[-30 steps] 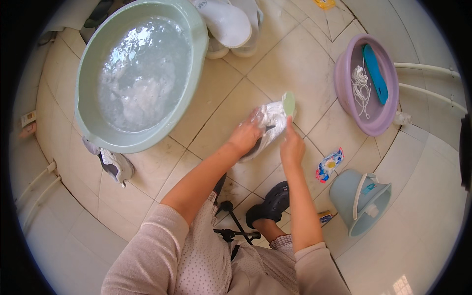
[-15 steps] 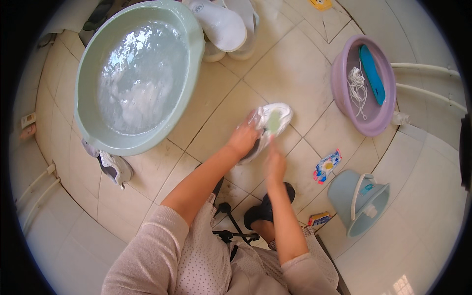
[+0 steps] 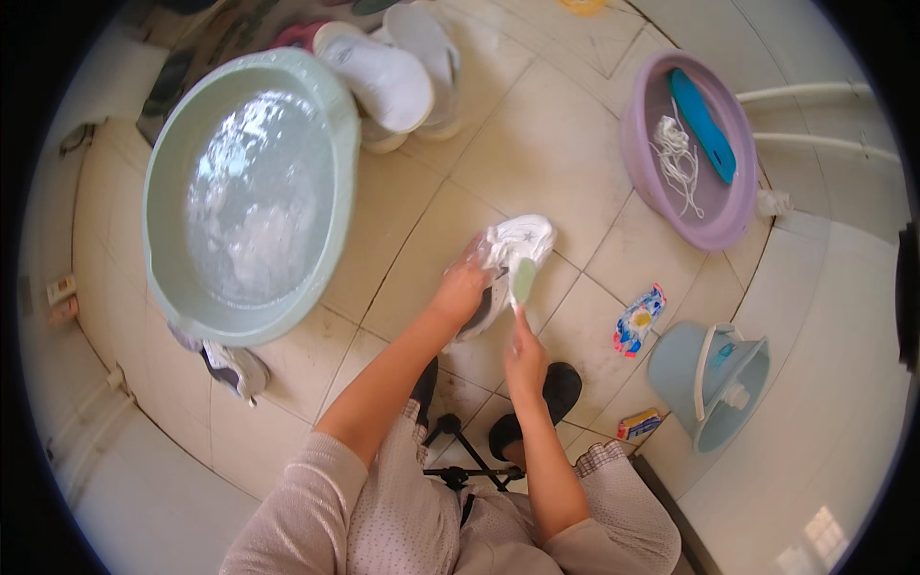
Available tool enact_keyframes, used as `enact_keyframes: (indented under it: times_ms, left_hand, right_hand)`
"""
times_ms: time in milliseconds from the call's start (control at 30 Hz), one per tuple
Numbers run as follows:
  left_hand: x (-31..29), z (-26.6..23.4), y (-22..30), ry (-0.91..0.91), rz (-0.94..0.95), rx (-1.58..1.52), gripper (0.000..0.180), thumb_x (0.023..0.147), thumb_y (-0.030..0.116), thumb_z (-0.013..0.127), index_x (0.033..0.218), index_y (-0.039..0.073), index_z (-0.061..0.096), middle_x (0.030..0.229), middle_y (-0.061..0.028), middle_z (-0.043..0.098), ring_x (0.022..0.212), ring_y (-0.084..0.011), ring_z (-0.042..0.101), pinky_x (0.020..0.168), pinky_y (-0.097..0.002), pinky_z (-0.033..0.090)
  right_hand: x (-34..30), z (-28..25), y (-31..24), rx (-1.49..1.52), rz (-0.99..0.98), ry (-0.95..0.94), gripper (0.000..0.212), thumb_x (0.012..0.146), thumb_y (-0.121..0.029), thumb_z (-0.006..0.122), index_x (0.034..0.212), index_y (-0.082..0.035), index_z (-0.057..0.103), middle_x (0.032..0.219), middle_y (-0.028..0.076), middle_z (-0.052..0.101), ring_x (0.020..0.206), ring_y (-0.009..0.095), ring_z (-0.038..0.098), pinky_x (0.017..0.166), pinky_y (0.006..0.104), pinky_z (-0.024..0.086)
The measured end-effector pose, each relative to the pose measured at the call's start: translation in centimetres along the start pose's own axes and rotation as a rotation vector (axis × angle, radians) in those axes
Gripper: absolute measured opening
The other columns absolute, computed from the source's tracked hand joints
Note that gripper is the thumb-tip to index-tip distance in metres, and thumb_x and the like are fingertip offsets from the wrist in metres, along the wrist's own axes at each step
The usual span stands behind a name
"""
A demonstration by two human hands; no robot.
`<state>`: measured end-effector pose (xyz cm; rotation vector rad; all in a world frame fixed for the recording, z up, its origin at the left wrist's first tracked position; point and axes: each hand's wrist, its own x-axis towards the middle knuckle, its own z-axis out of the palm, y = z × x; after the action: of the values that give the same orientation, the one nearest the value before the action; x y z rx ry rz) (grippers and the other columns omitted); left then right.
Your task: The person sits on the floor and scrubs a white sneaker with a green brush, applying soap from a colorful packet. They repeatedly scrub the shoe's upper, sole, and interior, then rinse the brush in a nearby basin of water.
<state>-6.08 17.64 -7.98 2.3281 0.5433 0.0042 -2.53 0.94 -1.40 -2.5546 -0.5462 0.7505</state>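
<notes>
My left hand [image 3: 465, 285] is wrapped round a wet white sneaker [image 3: 522, 233], steadying it low over the tiled floor with its toe pointing away and to the right. White suds cover the upper and some of my fingers. Closed round the handle of a small brush [image 3: 523, 279] is my right hand [image 3: 525, 359], just nearer than the sneaker. The brush's pale green head lies against the sneaker's right side; its bristles are hidden. A second sneaker [image 3: 240, 371], white and grey, rests beside the green basin's near edge.
Sudsy water fills a big pale green basin [image 3: 347, 163] at left. White slippers [image 3: 379, 81] lie behind it. At right, a purple basin [image 3: 637, 177] holds a blue insole [image 3: 702, 125] and white laces [image 3: 676, 158]. Nearer are a colourful packet [image 3: 637, 321], a small box [image 3: 640, 424] and a tipped blue bucket [image 3: 678, 379].
The brush has slid from the top of the sneaker's toe area toward its near right side. My left hand keeps its hold. The whole view has shifted slightly.
</notes>
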Motion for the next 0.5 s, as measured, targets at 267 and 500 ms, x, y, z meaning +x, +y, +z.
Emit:
enact_keyframes:
  times_ms: [267, 500]
  left_hand:
    - [0.8, -1.1, 0.6, 0.017, 0.035, -0.093, 0.042, 0.059, -0.011, 0.056, 0.095, 0.009, 0.067, 0.131, -0.0207, 0.044, 0.124, -0.0339, 0.04, 0.094, -0.0389, 0.044]
    - [0.8, -0.4, -0.2, 0.044, -0.03, -0.208, 0.038, 0.062, -0.01, 0.055, 0.095, 0.006, 0.067, 0.131, -0.025, 0.042, 0.118, -0.039, 0.045, 0.094, -0.0401, 0.042]
  right_hand:
    - [8.5, -1.8, 1.3, 0.274, 0.103, 0.121, 0.051, 0.084, 0.001, 0.049, 0.13, -0.02, 0.048, 0.076, 0.017, 0.059, 0.065, 0.026, 0.056, 0.065, 0.0285, 0.045]
    - [-1.0, 3.2, 1.4, 0.583, 0.227, 0.014, 0.05, 0.082, 0.005, 0.048, 0.126, -0.017, 0.052, 0.07, 0.007, 0.052, 0.067, 0.01, 0.051, 0.067, 0.0239, 0.043]
